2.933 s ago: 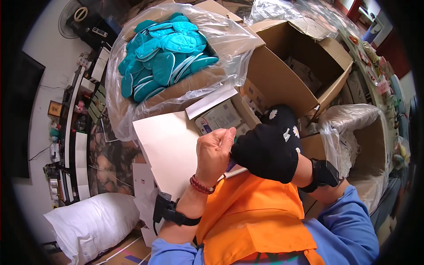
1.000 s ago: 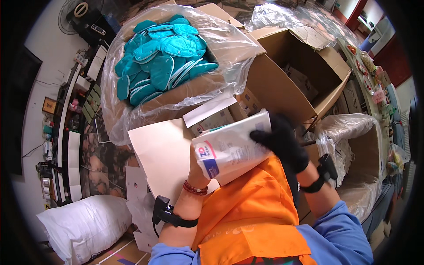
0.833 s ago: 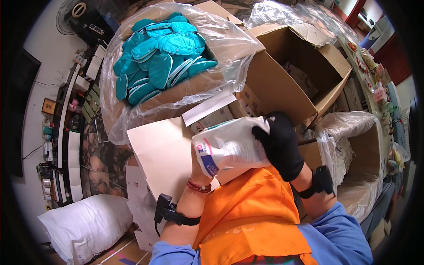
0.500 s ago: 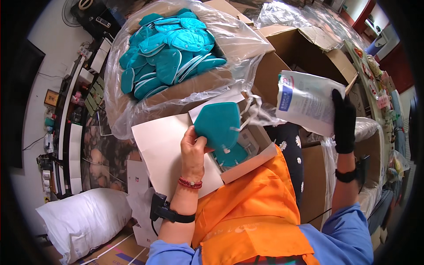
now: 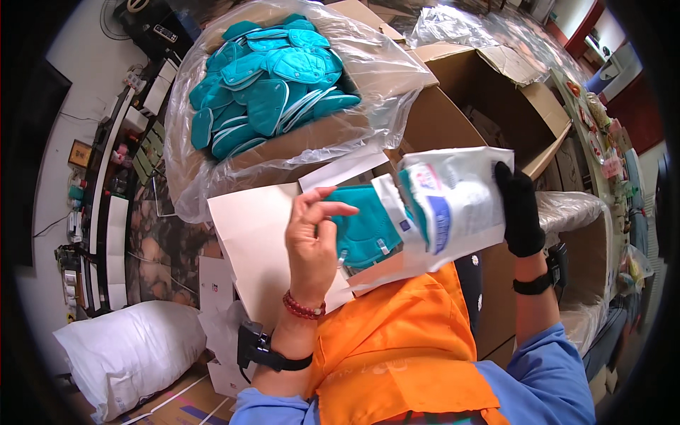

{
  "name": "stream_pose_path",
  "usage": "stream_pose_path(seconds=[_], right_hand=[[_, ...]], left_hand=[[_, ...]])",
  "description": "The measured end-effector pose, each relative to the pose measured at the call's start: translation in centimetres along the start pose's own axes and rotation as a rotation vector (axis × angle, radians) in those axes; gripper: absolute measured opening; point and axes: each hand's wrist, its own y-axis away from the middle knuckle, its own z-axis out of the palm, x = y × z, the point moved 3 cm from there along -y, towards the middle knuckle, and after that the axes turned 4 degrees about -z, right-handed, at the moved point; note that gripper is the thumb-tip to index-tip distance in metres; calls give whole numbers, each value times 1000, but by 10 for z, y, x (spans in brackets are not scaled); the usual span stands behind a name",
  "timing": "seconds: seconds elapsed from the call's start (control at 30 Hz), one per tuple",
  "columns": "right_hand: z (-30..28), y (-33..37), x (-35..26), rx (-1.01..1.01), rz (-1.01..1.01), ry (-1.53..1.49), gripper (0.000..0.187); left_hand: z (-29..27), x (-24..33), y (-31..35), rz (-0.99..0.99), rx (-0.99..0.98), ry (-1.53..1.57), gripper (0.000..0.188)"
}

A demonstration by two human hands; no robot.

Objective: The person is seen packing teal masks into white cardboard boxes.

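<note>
My bare left hand (image 5: 313, 230) is held over a small white carton (image 5: 382, 273), fingers apart and nothing in them. Just beside its fingertips a teal folded face mask (image 5: 363, 221) lies in that carton. My right hand (image 5: 523, 212), in a black glove, grips a white and clear plastic pouch (image 5: 471, 202) with blue print at its far side. The pouch's mouth faces left, and the edge of another teal mask (image 5: 416, 205) shows there. A white strip of the pouch's mouth overlaps the mask in the carton.
Beyond my hands, a plastic-lined cardboard box (image 5: 283, 145) holds a heap of teal masks (image 5: 273, 78). An open brown carton (image 5: 489, 106) stands at the far right. The small carton's white lid (image 5: 258, 241) spreads left. A stuffed white sack (image 5: 131, 358) lies at lower left.
My left hand has released the mask it held, whose edge now shows in the pouch's mouth. My right hand has brought the pouch left and down, over the small carton.
</note>
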Motion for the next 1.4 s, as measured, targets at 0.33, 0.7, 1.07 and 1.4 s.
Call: stream_pose_path(seconds=[0.33,0.7,1.07,1.4], right_hand=[[32,10,5,-130,52,136,27],[44,21,-1,-149,-112,357,27],[-111,-50,31,188,-670,1030,51],[-103,-98,23,224,-747,1064,58]], left_hand=[[13,3,10,-113,-59,317,20],[25,-4,13,-30,-107,91,23],[-6,-31,4,-363,128,582,23],[5,-52,4,-210,29,274,22]])
